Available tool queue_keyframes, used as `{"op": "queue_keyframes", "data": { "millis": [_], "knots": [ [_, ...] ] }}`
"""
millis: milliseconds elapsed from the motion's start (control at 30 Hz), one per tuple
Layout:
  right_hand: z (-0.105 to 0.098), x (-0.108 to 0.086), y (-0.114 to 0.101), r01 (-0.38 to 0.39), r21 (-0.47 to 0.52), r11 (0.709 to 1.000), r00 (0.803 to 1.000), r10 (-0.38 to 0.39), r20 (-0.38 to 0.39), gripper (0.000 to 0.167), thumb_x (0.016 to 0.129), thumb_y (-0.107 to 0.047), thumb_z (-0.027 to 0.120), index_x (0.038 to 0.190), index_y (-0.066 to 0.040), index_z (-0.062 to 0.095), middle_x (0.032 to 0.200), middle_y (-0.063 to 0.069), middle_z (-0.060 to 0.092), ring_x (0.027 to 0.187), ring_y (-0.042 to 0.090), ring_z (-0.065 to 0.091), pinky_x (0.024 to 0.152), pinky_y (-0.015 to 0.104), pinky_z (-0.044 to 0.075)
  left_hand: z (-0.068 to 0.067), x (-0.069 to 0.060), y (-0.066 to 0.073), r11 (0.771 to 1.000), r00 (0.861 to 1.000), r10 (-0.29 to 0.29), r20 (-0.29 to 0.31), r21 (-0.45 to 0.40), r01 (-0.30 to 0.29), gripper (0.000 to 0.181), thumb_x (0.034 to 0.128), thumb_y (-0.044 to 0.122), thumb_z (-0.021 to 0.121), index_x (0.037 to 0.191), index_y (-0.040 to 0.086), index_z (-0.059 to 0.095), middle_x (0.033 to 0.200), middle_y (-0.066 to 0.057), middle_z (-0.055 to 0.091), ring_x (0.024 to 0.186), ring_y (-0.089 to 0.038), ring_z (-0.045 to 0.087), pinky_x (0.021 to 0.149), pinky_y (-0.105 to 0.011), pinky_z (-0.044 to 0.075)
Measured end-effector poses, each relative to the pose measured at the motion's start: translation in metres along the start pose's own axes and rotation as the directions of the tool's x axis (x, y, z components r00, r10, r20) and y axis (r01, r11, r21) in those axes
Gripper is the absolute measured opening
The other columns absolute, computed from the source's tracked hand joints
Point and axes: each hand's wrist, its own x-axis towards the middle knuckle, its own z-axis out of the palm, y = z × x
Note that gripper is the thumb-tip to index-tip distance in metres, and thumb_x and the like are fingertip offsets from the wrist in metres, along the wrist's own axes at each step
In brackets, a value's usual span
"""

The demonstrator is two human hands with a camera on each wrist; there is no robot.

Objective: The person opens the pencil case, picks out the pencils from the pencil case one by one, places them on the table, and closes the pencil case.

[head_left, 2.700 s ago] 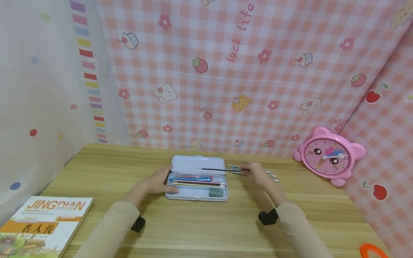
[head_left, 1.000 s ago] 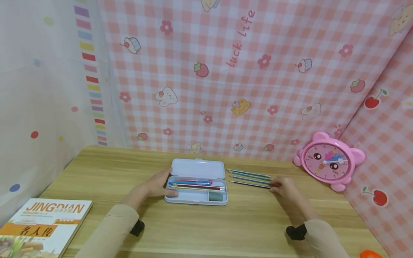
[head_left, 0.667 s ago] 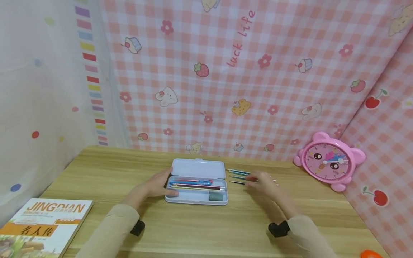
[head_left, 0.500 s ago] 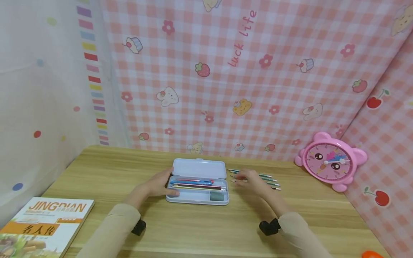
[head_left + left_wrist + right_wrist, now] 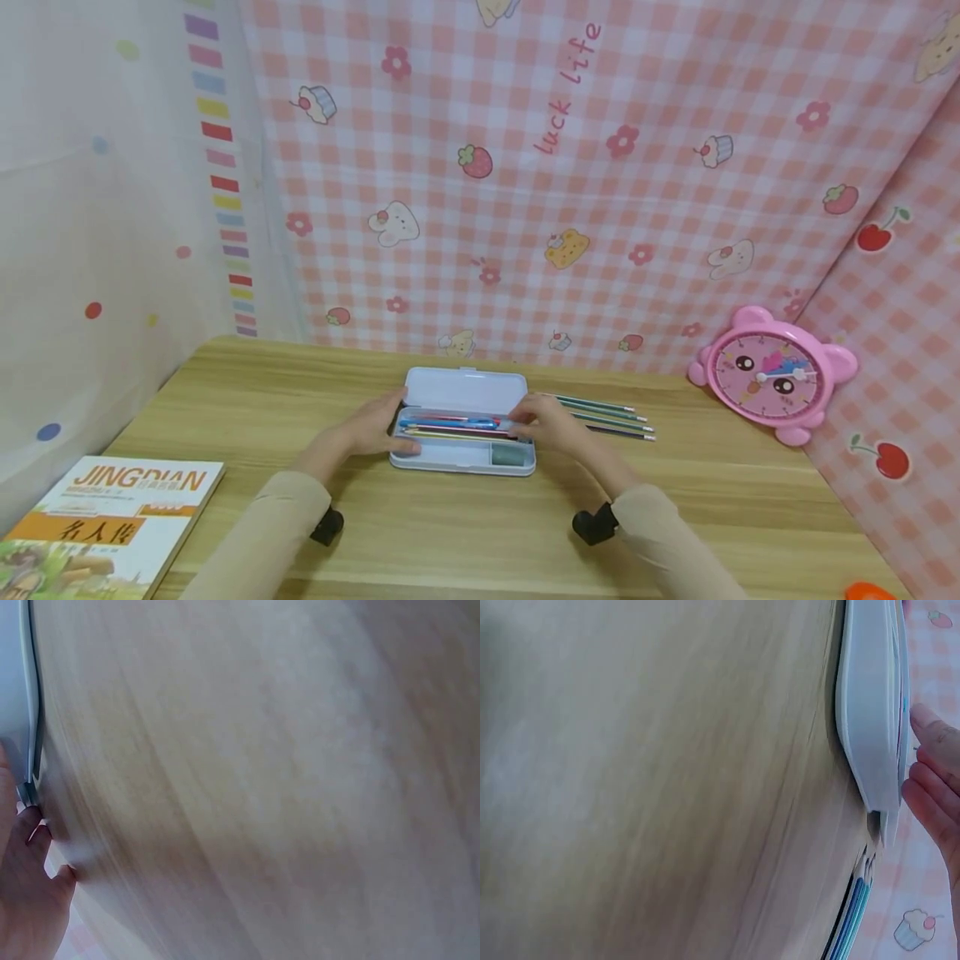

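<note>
A white pencil case (image 5: 450, 457) lies open on the wooden table, its lid tipped back. Inside are a blue pen (image 5: 480, 423), several pencils (image 5: 450, 432) and a grey-green block (image 5: 508, 455) in the small front compartment. My left hand (image 5: 371, 427) grips the case's left end, thumb on the front part and fingers at the back. Over the right end, my right hand (image 5: 551, 423) has its fingertips close to the pencils' ends. A gap shows between the right thumb (image 5: 934, 735) and fingers, with nothing visible in it. Several dark and green pencils (image 5: 611, 417) lie right of the case, partly hidden.
A pink clock (image 5: 768, 375) leans against the checked cloth wall (image 5: 517, 200) at the back right. A book (image 5: 112, 521) lies at the front left. Part of an orange object (image 5: 866, 592) shows at the lower right edge.
My right hand laid a dark pencil beside the other loose ones, then moved left across them to the case. My left hand has stayed at the case's left end.
</note>
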Motion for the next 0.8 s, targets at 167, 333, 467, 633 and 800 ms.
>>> {"op": "queue_keyframes", "data": {
  "millis": [167,333,467,633,800],
  "knots": [
    [0.005,0.006,-0.002,-0.005,-0.035,0.999,0.999,0.007,0.051,0.015,0.08,-0.013,0.069,0.088,-0.001,0.072,0.081,0.007,0.068,0.073,0.011,0.061,0.065,0.016,0.051,0.0,0.001,0.0,1.0,1.0,0.002,-0.003,-0.005,-0.002,0.106,0.0742,0.049,0.07,0.142,-0.009,0.012,0.147,-0.028,0.02,0.135,-0.043,0.022,0.112,-0.053,0.018],
    [0.007,0.009,-0.004,-0.01,-0.09,0.996,0.993,0.02,0.116,0.013,0.083,-0.011,0.066,0.088,-0.001,0.072,0.081,0.007,0.069,0.072,0.01,0.061,0.064,0.014,0.05,0.0,0.001,0.001,1.0,1.0,-0.014,0.012,0.0,0.014,0.107,0.0743,0.05,0.069,0.143,-0.008,0.011,0.148,-0.027,0.019,0.136,-0.043,0.02,0.113,-0.054,0.017],
    [0.006,0.011,-0.006,-0.002,-0.095,0.996,0.988,0.016,0.154,0.012,0.084,-0.008,0.064,0.087,0.0,0.072,0.082,0.009,0.07,0.074,0.012,0.062,0.065,0.016,0.051,-0.001,0.001,0.002,1.0,1.0,-0.015,0.012,-0.005,0.015,0.107,0.0741,0.05,0.069,0.143,-0.007,0.011,0.148,-0.027,0.02,0.136,-0.043,0.021,0.113,-0.053,0.018],
    [0.006,0.014,-0.006,0.009,-0.108,0.994,0.985,0.01,0.173,0.01,0.084,-0.007,0.063,0.086,0.0,0.071,0.083,0.009,0.07,0.075,0.013,0.063,0.067,0.019,0.052,-0.001,0.001,0.002,1.0,1.0,-0.016,0.007,-0.011,0.016,0.108,0.0735,0.05,0.07,0.143,-0.007,0.011,0.148,-0.027,0.019,0.136,-0.043,0.021,0.112,-0.054,0.018],
    [0.006,0.013,-0.008,0.023,-0.131,0.991,0.986,-0.001,0.164,0.01,0.085,-0.005,0.062,0.085,0.001,0.069,0.083,0.01,0.069,0.078,0.017,0.063,0.07,0.023,0.053,0.0,0.001,0.001,1.0,1.0,-0.014,0.01,-0.006,0.014,0.108,0.0736,0.051,0.069,0.143,-0.007,0.011,0.148,-0.027,0.02,0.135,-0.043,0.021,0.112,-0.054,0.018]
  ]
}}
